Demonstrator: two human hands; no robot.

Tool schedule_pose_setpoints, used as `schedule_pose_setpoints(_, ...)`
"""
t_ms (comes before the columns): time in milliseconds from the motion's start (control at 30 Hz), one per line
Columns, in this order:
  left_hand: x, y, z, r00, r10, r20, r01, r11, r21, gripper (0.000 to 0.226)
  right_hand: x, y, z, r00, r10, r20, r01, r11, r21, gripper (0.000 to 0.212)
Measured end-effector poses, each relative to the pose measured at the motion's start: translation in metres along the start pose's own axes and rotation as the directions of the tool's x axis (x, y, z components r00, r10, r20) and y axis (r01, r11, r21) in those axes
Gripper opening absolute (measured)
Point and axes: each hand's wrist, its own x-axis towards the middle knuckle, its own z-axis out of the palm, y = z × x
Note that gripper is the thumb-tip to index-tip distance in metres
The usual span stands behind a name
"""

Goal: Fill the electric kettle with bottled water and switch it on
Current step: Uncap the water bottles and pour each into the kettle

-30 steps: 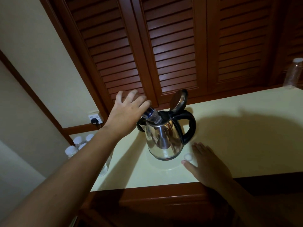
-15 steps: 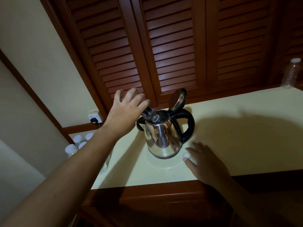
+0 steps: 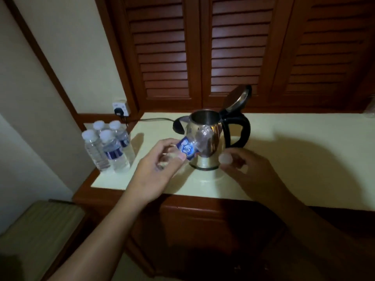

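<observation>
A steel electric kettle (image 3: pixel 211 126) with a black handle stands on the cream counter (image 3: pixel 304 159), its lid (image 3: pixel 237 98) tipped up and open. My left hand (image 3: pixel 160 169) grips a clear plastic water bottle (image 3: pixel 194 145) with a blue label, tilted with its neck toward the upper right, in front of the kettle's body. My right hand (image 3: pixel 249 169) pinches the white bottle cap (image 3: pixel 225 158) just right of the kettle's base. The bottle looks empty.
Several sealed water bottles (image 3: pixel 107 147) stand at the counter's left end. A black cord runs from the kettle to a wall socket (image 3: pixel 120 108). Louvred wooden doors (image 3: pixel 223 47) rise behind. Another clear bottle (image 3: pixel 370 110) is at the far right edge.
My left hand has pulled the bottle down and back from the kettle's mouth to in front of it. My right hand has picked the cap up off the counter. The camera has tilted down.
</observation>
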Motion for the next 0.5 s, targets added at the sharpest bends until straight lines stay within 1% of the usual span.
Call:
schedule_pose_setpoints(67,-0.022,-0.008,0.007,0.999,-0.010,0.031,0.011,0.999,-0.042,0.027,0.006,-0.017,-0.011,0.995,0.011,0.103,-0.006,0.999,-0.046,0.024)
schedule_pose_setpoints(133,-0.035,-0.012,0.011,0.998,-0.001,0.057,0.004,0.999,-0.045,0.031,0.011,-0.027,-0.019,0.978,-0.007,0.208,0.035,0.991,-0.130,0.029)
schedule_pose_setpoints(233,-0.043,-0.015,0.011,0.996,0.003,0.095,0.002,0.998,-0.062,0.031,0.014,-0.034,-0.026,0.955,-0.022,0.295,0.080,0.979,-0.187,0.040)
schedule_pose_setpoints(333,-0.043,-0.013,0.007,0.993,-0.018,0.119,0.029,0.995,-0.090,0.027,0.012,-0.036,-0.032,0.952,-0.032,0.306,0.091,0.980,-0.179,0.044)
schedule_pose_setpoints(433,-0.041,-0.005,0.005,0.976,-0.077,0.201,0.110,0.981,-0.158,0.021,0.006,-0.036,-0.040,0.955,-0.088,0.282,0.126,0.985,-0.120,0.044)
schedule_pose_setpoints(500,-0.040,-0.002,0.003,0.953,-0.082,0.292,0.156,0.958,-0.240,0.032,0.000,-0.036,-0.046,0.946,-0.148,0.289,0.178,0.981,-0.079,0.043)
